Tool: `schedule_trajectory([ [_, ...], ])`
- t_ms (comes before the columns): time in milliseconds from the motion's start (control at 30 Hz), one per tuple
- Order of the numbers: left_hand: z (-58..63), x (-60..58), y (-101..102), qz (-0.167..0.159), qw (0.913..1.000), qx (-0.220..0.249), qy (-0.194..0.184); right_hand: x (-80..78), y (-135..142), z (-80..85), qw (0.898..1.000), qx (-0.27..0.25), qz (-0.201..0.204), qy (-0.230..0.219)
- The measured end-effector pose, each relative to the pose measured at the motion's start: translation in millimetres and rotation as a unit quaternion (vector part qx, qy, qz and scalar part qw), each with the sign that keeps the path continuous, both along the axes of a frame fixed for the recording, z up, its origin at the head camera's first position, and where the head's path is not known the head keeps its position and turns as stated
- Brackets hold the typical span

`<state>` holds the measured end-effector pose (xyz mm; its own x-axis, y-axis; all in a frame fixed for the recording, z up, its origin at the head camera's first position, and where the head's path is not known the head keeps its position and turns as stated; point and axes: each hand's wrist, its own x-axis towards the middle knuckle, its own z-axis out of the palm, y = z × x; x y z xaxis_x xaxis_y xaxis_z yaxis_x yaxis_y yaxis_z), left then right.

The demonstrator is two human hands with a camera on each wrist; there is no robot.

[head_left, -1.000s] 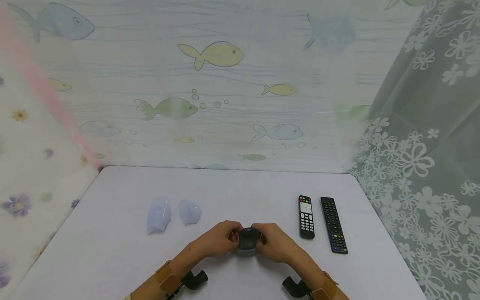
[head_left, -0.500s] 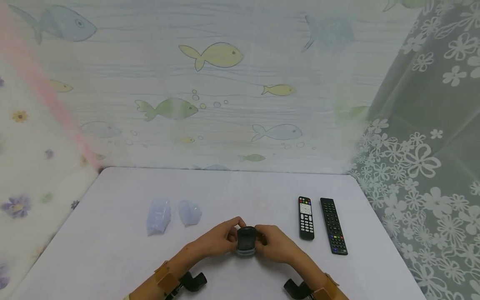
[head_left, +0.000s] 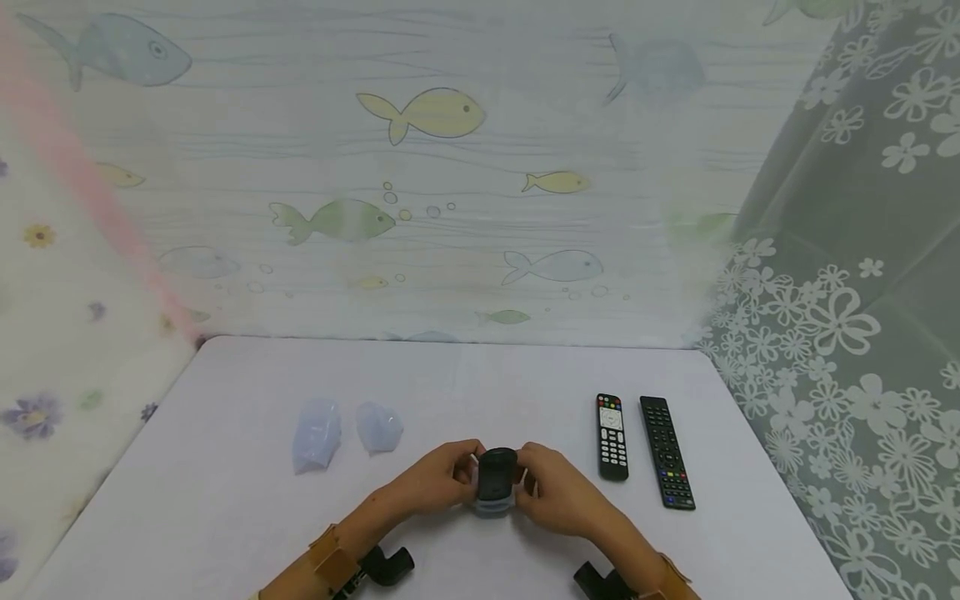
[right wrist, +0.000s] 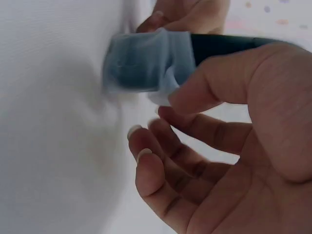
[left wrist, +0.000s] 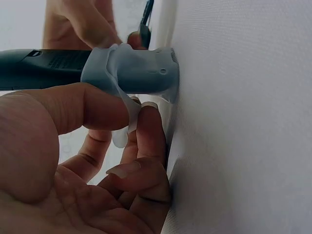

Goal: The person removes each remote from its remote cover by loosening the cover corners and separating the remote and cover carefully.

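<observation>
A dark remote control (head_left: 497, 473) stands on end on the white table between both hands. Round its lower end is a bluish translucent sleeve (left wrist: 146, 73), its upper edge folded over in a loose flap. My left hand (head_left: 431, 483) pinches that flap between thumb and forefinger, as the left wrist view shows, with its other fingers curled below. On the opposite side my right hand (head_left: 562, 493) has its thumb (right wrist: 195, 92) on the sleeve's folded edge, pinching it against the forefinger. The other right fingers are loosely bent near the tabletop.
Two crumpled translucent bluish pieces (head_left: 317, 435) lie at the left of the white table (head_left: 480, 375). To the right are a black remote with white keys (head_left: 612, 437) and a longer black remote (head_left: 667, 454). A fish-patterned curtain (head_left: 450, 208) hangs behind.
The right hand has shifted slightly to the right, its wrist turned a little. The upright remote leans a touch differently, its top slightly farther from me. The left hand has barely moved.
</observation>
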<state>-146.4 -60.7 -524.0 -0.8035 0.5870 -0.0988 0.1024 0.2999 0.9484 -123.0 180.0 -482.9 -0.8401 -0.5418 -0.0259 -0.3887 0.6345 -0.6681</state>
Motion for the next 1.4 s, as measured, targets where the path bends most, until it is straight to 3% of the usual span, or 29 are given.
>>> schedule_trajectory([
  [267, 0.8, 11.6, 7, 0.013, 0.9998, 0.014, -0.008, 21.4, -1, 18.0, 0.997, -0.056, 0.005, 0.055],
  [400, 3.6, 18.8, 9, 0.018, 0.9994, 0.023, -0.018, 30.9, -4, 26.4, 0.99, -0.094, 0.004, 0.108],
  [700, 4.4, 19.5, 9, 0.025, 0.9995, 0.013, -0.016, 38.7, -12, 34.2, 0.969, -0.156, -0.028, 0.189],
  [933, 3.3, 18.9, 10, 0.029, 0.9995, 0.009, -0.009, 42.4, -11, 37.3, 0.972, -0.152, -0.074, 0.166],
  [1100, 3.9, 19.5, 11, 0.027, 0.9995, 0.005, -0.014, 43.4, -11, 37.9, 0.973, -0.161, -0.08, 0.146],
  [1400, 5.7, 20.2, 8, 0.007, 0.9966, 0.018, -0.081, 44.2, -12, 41.8, 0.97, -0.16, -0.123, 0.135],
])
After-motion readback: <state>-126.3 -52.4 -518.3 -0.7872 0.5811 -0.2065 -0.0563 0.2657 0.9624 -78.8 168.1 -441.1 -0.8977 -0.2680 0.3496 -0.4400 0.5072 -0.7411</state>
